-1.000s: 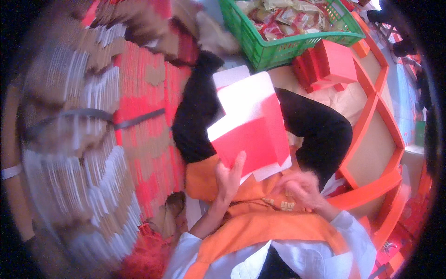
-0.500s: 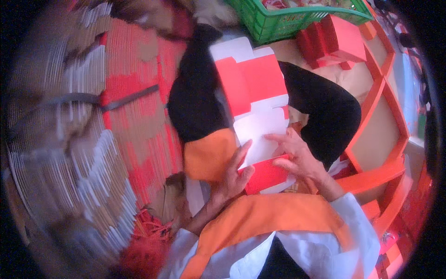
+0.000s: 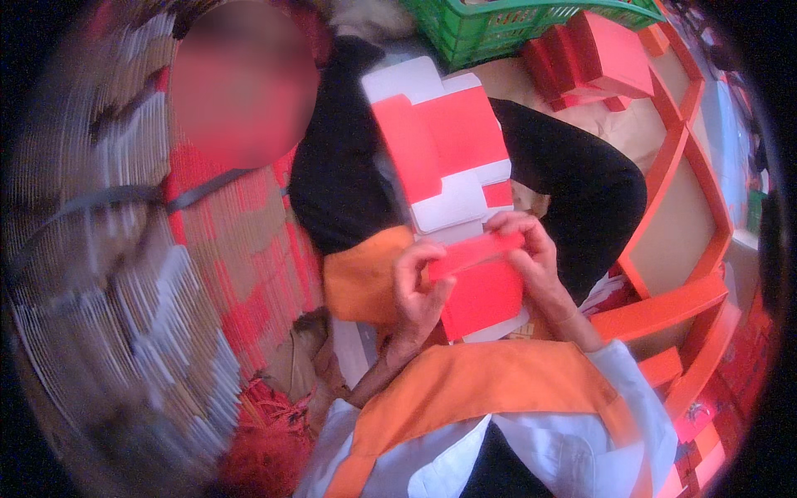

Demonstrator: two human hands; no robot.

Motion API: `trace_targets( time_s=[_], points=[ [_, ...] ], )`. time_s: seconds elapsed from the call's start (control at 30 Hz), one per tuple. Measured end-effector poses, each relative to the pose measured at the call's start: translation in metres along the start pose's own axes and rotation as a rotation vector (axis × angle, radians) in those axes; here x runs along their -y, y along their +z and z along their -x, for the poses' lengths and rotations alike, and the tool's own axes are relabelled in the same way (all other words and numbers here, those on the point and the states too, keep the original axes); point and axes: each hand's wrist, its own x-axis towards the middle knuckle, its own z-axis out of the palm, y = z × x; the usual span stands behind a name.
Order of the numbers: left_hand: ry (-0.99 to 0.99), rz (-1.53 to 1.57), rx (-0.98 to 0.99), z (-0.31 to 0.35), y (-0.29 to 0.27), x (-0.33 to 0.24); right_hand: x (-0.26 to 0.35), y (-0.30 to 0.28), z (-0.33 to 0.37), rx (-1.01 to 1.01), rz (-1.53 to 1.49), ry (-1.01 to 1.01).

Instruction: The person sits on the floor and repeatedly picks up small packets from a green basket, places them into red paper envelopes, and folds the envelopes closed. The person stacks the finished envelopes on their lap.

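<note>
A flat red-and-white cardboard box blank lies along my lap, its far flaps spread between my knees. At its near end a red panel is bent, with a narrow red strip raised along the fold. My left hand pinches the left end of that strip between thumb and fingers. On the right end, my right hand grips it with thumb below and fingers over the top. White inner card shows between the hands and the far panels.
Bundled stacks of flat cardboard fill the left side, bound by a dark strap. A green plastic crate stands at the back. Red folded boxes sit at the far right, near an orange lattice frame. Red shreds lie near left.
The near panel's white face lay flat under my hands; now its edge is folded up and shows red. Both hands have closed on the fold.
</note>
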Motion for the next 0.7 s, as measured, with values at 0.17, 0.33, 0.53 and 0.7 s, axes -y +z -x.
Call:
trace_targets(
  time_s=[0.17, 0.33, 0.53, 0.7],
  points=[
    [0.043, -0.386, 0.146, -0.007, 0.001, -0.017, 0.011, 0.003, 0.005, -0.007, 0.081, 0.049],
    [0.011, -0.444, 0.144, -0.008, 0.002, -0.023, 0.026, 0.011, 0.002, -0.070, 0.222, 0.107],
    [-0.061, -0.440, 0.205, -0.013, 0.000, -0.026, 0.023, 0.006, -0.002, 0.007, 0.315, 0.054],
    [-0.041, -0.417, 0.226, -0.010, -0.003, -0.022, 0.018, 0.002, 0.000, 0.000, 0.285, 0.051]
  ],
)
